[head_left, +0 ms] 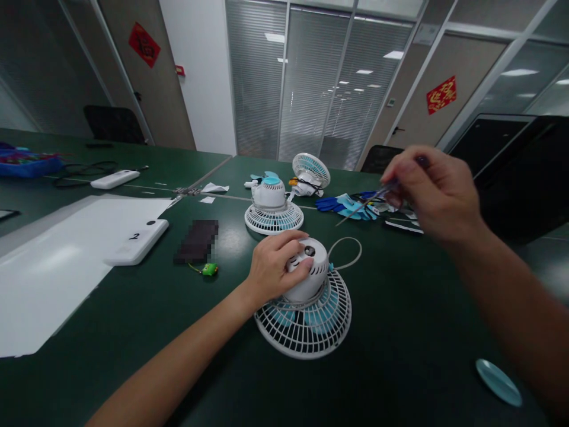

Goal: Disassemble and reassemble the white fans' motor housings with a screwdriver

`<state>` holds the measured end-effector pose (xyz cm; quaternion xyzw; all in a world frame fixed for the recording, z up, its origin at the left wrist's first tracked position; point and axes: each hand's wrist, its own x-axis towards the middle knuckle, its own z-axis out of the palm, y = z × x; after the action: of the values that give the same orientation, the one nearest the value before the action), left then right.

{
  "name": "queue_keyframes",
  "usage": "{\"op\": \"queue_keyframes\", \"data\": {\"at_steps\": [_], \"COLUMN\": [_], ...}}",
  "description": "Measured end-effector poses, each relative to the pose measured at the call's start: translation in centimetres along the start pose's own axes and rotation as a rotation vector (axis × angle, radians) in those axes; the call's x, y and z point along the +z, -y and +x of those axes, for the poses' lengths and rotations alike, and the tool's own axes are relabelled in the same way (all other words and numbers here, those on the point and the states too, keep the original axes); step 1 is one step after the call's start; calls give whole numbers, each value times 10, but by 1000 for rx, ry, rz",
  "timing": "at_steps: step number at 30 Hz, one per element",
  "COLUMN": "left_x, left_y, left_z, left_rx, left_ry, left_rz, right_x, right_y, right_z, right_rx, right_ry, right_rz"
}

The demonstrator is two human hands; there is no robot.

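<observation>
A white fan (pixel 306 338) lies grille-down on the green table, its motor housing facing up and light blue blades showing through the grille. My left hand (pixel 280 264) is wrapped round the left side of that housing, thumb and fingers near the dark round spot on top. Raised to the right of the fan, my right hand (pixel 433 190) grips a thin screwdriver (pixel 362 205), whose tip points down and left, apart from the fan. A pale cable (pixel 355 252) loops out beside the housing.
Behind are a second grille-down fan (pixel 272 216), a tilted fan (pixel 311 169) and blue gloves (pixel 347 204). Leftward lie a dark pixelated item (pixel 198 240), a white device (pixel 137 243) and a white sheet (pixel 57 255). A light blue disc (pixel 498 382) rests at the lower right.
</observation>
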<state>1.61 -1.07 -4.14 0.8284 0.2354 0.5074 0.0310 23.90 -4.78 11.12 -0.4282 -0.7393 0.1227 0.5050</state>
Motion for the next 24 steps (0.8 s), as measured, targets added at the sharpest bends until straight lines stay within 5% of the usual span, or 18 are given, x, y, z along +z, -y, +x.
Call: {"op": "queue_keyframes", "data": {"at_steps": [4, 14, 17, 20, 24], "left_x": [0, 1, 1, 1, 0], "left_y": [-1, 5, 4, 1, -1], "left_z": [0, -2, -4, -5, -6], "left_rx": [-8, 25, 20, -3, -23], "left_ry": [-2, -12, -28, -32, -31], "left_rz": [-15, 37, 37, 38, 59], "right_x": [-48, -153, -165, -161, -140], "right_y": [-4, -16, -26, -46, -71], "right_z": [-31, -183, -225, -262, -293], "right_rx": [156, 573, 603, 690, 829], "right_ry": [-204, -315, -243, -149, 148], "right_rz": [156, 164, 30, -365, -685]}}
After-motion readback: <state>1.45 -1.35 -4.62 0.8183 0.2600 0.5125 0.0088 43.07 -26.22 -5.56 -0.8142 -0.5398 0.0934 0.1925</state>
